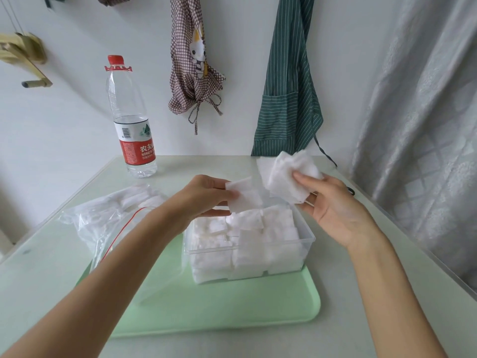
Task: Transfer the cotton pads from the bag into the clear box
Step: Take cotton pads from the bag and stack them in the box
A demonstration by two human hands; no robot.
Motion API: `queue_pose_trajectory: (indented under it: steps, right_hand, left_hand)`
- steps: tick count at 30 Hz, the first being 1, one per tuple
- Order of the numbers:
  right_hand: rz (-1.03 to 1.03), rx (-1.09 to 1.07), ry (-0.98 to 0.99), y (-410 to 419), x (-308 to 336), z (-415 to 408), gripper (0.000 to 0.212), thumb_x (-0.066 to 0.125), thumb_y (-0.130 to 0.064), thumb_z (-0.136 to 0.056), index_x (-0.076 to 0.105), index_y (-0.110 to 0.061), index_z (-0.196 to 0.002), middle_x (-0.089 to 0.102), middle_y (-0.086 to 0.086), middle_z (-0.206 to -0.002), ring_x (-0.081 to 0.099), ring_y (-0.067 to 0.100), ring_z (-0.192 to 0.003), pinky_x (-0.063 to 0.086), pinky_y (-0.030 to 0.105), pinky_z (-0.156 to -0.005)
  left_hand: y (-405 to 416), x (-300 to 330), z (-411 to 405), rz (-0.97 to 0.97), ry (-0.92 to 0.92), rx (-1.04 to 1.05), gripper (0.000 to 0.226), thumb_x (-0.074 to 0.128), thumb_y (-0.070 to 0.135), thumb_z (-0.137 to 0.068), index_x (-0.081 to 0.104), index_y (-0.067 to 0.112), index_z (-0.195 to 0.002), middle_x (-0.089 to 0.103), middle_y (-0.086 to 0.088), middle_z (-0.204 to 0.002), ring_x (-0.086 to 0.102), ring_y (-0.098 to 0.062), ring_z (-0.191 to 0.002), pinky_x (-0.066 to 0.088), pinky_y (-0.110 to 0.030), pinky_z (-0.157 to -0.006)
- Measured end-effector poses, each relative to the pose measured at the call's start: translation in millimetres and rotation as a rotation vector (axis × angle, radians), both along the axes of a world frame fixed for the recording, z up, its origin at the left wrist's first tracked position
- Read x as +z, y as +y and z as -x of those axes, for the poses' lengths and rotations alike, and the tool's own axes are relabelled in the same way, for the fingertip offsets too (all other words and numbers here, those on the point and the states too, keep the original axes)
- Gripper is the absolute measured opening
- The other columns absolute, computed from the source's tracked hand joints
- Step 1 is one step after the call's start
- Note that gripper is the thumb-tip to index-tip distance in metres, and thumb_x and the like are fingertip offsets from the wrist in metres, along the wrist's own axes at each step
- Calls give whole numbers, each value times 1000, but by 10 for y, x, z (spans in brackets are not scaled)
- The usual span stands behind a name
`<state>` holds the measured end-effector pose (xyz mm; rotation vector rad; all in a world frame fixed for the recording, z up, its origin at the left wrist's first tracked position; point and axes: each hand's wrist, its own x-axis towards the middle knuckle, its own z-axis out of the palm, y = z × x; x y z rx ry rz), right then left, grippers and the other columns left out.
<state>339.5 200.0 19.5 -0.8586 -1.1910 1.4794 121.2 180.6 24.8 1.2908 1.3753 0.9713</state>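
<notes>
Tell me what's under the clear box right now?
The clear box sits on a green tray, beside the bag. Packed cotton pads hide its floor.

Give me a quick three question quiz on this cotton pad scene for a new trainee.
1. True or false: the clear box is empty.
2. What does the right hand hold?
3. The water bottle stands: A) on the green tray, B) on the table behind the bag, C) in the box.

Key:
1. False; it is nearly full of pads.
2. A fanned bunch of cotton pads; the left hand pinches a few more.
3. B
</notes>
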Motion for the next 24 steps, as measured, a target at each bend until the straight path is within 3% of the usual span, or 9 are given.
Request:
queue_pose_trajectory:
  steps: [3, 9, 15, 18, 19, 21, 24]
  right_hand:
    - [33, 140, -3, -55, 34, 64, 30, 67, -19, -72, 69, -11, -100, 72, 2, -93, 69, 11, -84, 56, 19, -67]
    - [-18, -58, -158, -47, -97, 277, 19, 70, -13, -80, 70, -8, -98, 72, 10, -99, 69, 19, -90, 56, 24, -79]
    - [-62, -136, -205, -56, -107, 313, 19, 72, -15, -80, 73, -8, -97, 73, 12, -100, 69, 22, -95, 55, 31, -88]
    - [58, -124, -47, -20, -64, 172, 12, 68, -12, -82, 71, -12, -93, 73, 5, -94, 68, 16, -90, 53, 31, -88]
    - [84, -140, 0, -2, -44, 101, 11, 67, -11, -83, 70, -13, -93, 73, 3, -92, 67, 15, -89, 54, 29, -85]
    - [99, -181, 49, 31, -2, -39, 11, 66, -11, -84, 69, -14, -94, 72, 0, -91, 67, 14, -90, 57, 24, -75]
    - [97, -199, 61, 46, 21, -156, 10, 65, -11, -84, 69, -17, -92, 73, -3, -86, 68, 10, -82, 57, 20, -65]
  left_hand:
    - [-33, 28, -45, 2, -83, -29, 14, 59, 8, -90, 72, 13, -90, 75, -1, -88, 71, -8, -81, 57, -19, -71]
    - [-80, 107, -106, 99, -375, -65, 25, 42, 12, -90, 66, 8, -85, 72, -7, -85, 69, -17, -76, 57, -26, -75]
    - [-52, 49, -124, 50, -319, -55, 12, 58, 9, -90, 69, 6, -95, 75, -4, -88, 71, -11, -77, 57, -19, -71]
    - [-32, 37, -86, 59, -365, -29, 12, 58, 11, -91, 69, 8, -95, 74, -3, -90, 71, -11, -78, 58, -20, -70]
    - [-27, 40, -77, 53, -327, -29, 11, 58, 12, -91, 69, 11, -94, 73, -3, -92, 70, -11, -81, 58, -21, -72]
    - [0, 21, -88, 21, -61, -70, 10, 60, 17, -91, 69, 17, -94, 72, -2, -98, 68, -11, -89, 56, -22, -80]
    - [39, -23, -217, 44, 277, -149, 12, 64, 19, -88, 68, 16, -100, 68, -1, -87, 65, -5, -72, 55, -19, -76]
